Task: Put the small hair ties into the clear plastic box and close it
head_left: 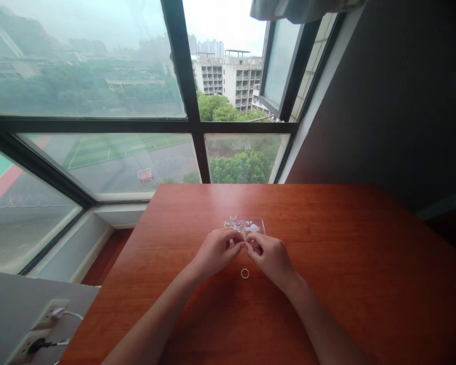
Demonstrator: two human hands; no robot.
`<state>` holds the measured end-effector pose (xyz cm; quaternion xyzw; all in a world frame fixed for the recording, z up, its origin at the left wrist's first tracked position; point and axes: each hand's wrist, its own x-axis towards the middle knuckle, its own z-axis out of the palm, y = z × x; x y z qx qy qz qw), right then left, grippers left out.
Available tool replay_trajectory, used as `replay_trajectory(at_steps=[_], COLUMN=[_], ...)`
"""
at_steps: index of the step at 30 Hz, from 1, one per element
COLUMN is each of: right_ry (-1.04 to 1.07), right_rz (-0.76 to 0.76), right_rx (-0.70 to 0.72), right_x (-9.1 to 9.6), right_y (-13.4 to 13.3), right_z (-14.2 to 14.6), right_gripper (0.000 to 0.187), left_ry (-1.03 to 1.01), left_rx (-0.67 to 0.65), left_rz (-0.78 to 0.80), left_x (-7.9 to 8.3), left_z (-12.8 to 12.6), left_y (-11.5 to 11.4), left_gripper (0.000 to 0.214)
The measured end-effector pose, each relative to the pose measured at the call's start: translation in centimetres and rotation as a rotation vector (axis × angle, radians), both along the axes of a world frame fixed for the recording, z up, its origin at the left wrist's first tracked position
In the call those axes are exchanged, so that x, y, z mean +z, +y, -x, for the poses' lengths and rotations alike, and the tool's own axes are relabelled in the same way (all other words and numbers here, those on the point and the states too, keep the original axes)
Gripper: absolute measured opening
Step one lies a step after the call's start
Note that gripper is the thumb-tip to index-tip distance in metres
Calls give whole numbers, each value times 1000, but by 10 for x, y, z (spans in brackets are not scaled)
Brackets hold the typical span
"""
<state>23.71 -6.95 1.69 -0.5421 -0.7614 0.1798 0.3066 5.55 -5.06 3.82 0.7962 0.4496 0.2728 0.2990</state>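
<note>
My left hand [217,249] and my right hand [270,256] meet over the middle of a reddish wooden table [327,284]. Both are pinched, fingertips almost touching, at the near edge of a small clear plastic box [247,226] with small rings and white pieces in it. What the fingertips pinch is too small to make out. A small gold ring [245,274] lies flat on the table just below and between the hands, touching neither.
A large window [137,126] with dark frames runs behind the table's far edge. A dark wall [403,101] stands on the right. At the lower left a white power strip [41,329] has cables plugged in.
</note>
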Motion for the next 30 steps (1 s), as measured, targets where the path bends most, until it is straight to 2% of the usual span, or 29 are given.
replay_trajectory(at_steps=[3, 8, 11, 17, 23, 30], right_ry=[-24, -110, -139, -137, -139, -167], right_rz=[15, 101, 152, 236, 274, 335], right_rx=[8, 57, 96, 161, 204, 275], right_x=[0, 2, 5, 10, 12, 11], right_y=[1, 2, 1, -1, -3, -6], right_z=[-1, -3, -2, -5, -8, -10], right_gripper=[14, 12, 11, 12, 10, 5], left_ry=[26, 148, 228, 295, 332, 336], left_rx=[26, 167, 205, 169, 77, 124], left_rz=[-25, -167, -198, -185, -186, -197], left_x=[-1, -7, -11, -11, -14, -6], left_z=[0, -1, -2, 1, 2, 8], left_y=[1, 3, 3, 3, 2, 4], left_gripper=[12, 10, 9, 13, 18, 17])
